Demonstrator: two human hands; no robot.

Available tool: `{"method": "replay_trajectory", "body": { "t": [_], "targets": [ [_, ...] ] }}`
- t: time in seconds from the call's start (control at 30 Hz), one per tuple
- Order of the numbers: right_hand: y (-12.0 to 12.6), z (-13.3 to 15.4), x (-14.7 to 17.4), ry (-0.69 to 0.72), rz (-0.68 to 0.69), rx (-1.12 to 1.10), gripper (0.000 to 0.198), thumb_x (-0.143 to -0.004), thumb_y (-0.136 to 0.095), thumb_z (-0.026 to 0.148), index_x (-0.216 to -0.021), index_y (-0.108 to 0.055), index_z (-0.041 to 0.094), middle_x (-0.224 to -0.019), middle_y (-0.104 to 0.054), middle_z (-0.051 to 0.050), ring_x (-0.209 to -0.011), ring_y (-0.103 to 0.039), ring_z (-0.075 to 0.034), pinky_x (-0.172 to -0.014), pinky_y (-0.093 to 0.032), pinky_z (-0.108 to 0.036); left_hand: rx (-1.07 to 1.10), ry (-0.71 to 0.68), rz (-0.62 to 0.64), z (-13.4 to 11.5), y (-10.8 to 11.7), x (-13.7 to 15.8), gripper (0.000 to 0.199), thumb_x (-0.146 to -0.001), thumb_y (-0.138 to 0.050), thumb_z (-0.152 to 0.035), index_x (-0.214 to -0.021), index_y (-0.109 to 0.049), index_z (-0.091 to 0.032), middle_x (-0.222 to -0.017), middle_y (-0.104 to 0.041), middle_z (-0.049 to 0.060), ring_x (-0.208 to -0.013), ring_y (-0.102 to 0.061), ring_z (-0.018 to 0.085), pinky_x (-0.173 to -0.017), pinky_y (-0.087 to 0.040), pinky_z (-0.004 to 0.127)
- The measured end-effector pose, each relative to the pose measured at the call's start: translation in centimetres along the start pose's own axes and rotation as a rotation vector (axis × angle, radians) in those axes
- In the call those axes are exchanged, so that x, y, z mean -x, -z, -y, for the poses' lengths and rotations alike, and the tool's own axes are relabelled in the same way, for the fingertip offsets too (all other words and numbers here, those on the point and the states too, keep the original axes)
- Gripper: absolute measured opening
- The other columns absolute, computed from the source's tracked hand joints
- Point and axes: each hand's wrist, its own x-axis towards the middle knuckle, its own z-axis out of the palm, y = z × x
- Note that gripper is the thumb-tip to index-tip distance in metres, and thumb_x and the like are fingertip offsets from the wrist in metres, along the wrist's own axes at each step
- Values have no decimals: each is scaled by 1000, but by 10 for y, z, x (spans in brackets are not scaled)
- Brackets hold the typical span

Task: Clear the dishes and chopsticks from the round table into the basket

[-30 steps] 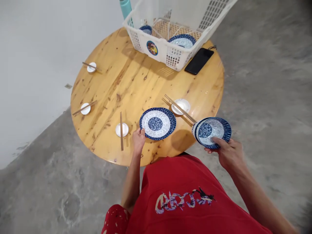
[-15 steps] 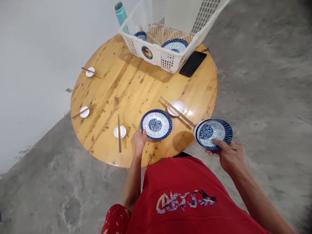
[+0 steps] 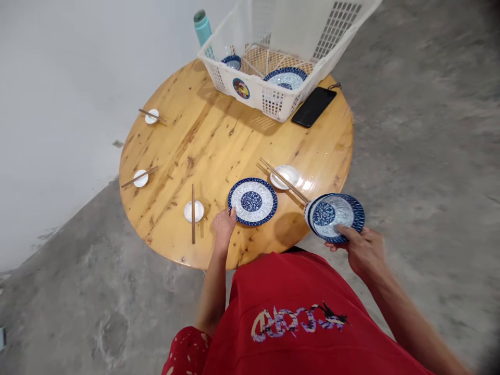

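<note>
My left hand (image 3: 224, 225) grips the left rim of a blue-and-white plate (image 3: 252, 201), thumb on top; whether the plate touches the table I cannot tell. Off the table's right edge, my right hand (image 3: 361, 247) holds a tilted stack of blue-and-white bowls (image 3: 335, 214), its thumb inside the top one. Between plate and bowls, chopsticks (image 3: 284, 180) lie across a small white dish (image 3: 289, 176). Left of my left hand, another small dish (image 3: 198, 211) has chopsticks (image 3: 192, 221) over it.
On the round wooden table (image 3: 219, 151), a white plastic basket (image 3: 250, 99) holds a plate (image 3: 291, 78) and a bowl (image 3: 233, 62). A black phone (image 3: 314, 107) lies beside it, a turquoise bottle (image 3: 202, 28) behind. Two small dishes (image 3: 141, 178) with chopsticks sit at the left edge.
The bowls in my right hand have moved slightly left, nearer the table. My left hand stays on the plate's rim. The whole view has shifted a little.
</note>
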Motion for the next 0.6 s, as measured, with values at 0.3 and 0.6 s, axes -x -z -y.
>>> {"method": "replay_trajectory", "body": {
  "t": [0.3, 0.6],
  "targets": [
    [-6, -4, -4, -28, 88, 15, 35, -55, -80, 47, -57, -61, 17, -48, -61, -5, -41, -59, -21, -41, -50, -31, 1009, 217, 160, 1, -42, -11, 23, -93, -59, -29, -101, -68, -10, -94, -76, 12, -71, -71, 19, -61, -60, 30],
    [1, -6, -11, -4, 145, -7, 38, -58, -80, 49, -60, -62, 16, -53, -61, -3, -43, -59, -19, -43, -48, -29, 1063, 165, 70, -1, -43, -8, 19, -79, -71, -33, -81, -67, -15, -70, -68, 4, -63, -63, 17, -59, -57, 29]
  ]
}}
